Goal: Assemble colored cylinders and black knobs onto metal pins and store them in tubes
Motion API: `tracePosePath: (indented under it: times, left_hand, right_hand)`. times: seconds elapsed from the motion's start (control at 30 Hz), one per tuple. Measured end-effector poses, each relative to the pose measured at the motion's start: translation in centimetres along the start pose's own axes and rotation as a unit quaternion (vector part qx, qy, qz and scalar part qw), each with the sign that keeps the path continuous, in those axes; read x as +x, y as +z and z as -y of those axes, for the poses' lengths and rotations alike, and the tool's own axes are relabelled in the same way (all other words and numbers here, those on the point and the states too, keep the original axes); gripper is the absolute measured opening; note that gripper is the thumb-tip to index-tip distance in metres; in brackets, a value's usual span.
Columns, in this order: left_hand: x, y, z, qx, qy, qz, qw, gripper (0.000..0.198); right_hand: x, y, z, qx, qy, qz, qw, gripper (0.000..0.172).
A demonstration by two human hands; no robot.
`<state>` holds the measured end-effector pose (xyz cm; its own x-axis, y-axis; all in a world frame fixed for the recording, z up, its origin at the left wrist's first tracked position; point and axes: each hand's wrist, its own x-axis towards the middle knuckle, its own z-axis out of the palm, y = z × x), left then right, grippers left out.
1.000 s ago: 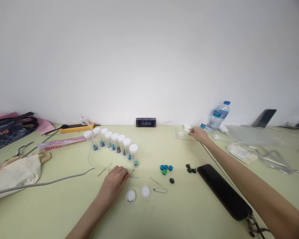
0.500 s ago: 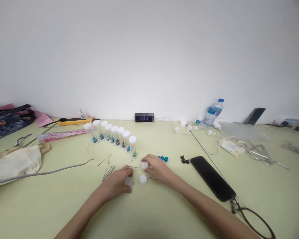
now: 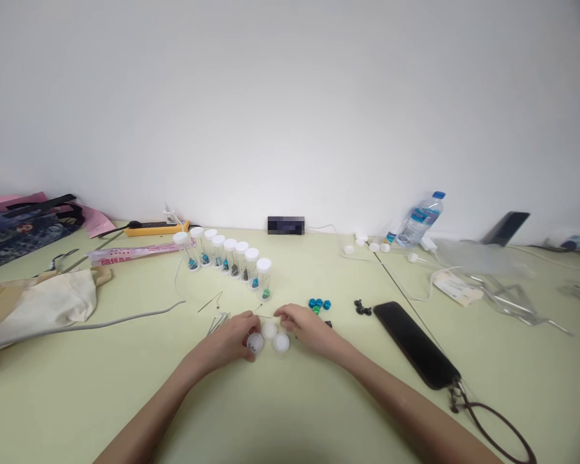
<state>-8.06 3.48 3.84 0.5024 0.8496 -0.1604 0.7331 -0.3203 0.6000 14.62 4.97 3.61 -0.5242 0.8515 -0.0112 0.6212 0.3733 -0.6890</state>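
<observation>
My left hand [image 3: 232, 338] curls its fingers and thumb round a small clear tube [image 3: 255, 343], seen from above with something dark inside. Close against it lies a round white cap [image 3: 269, 330]. A second round white piece [image 3: 281, 343], cap or tube top I cannot tell, sits just right of that. My right hand [image 3: 303, 327] is beside these two, its bent fingers apart with nothing visible between them. Behind the hands, several capped clear tubes [image 3: 264, 277] stand upright in a slanting row, with small blue, dark or green pieces inside.
Blue knobs [image 3: 319, 303], a green one [image 3: 316, 310] and black ones [image 3: 362, 309] lie to the right, before a black phone [image 3: 413, 341]. Hex keys [image 3: 217, 322] are left of the hands. Farther back are white caps [image 3: 374, 247], a water bottle [image 3: 421, 220] and a power strip [image 3: 157, 229].
My right hand has let go of the white cap, which now rests nearer my left hand. The view has shifted slightly left; the green knob now shows.
</observation>
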Motion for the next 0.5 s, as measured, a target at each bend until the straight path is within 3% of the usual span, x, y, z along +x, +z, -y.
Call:
tracePosePath:
  times: [0.27, 0.4, 0.5]
  left_hand:
    - [-0.4, 0.2, -0.2, -0.056, 0.014, 0.044, 0.997, 0.02]
    - [-0.7, -0.1, -0.5, -0.086, 0.017, 0.073, 0.993, 0.024]
    - [-0.8, -0.4, -0.5, -0.088, 0.021, 0.061, 0.994, 0.023]
  right_hand:
    - [-2.4, 1.0, 1.0, 0.005, 0.012, 0.015, 1.0, 0.043]
    - [-1.9, 1.8, 1.5, -0.04, -0.018, 0.006, 0.999, 0.034]
    - [-1.7, 2.1, 1.5, -0.084, -0.029, 0.0, 0.996, 0.024]
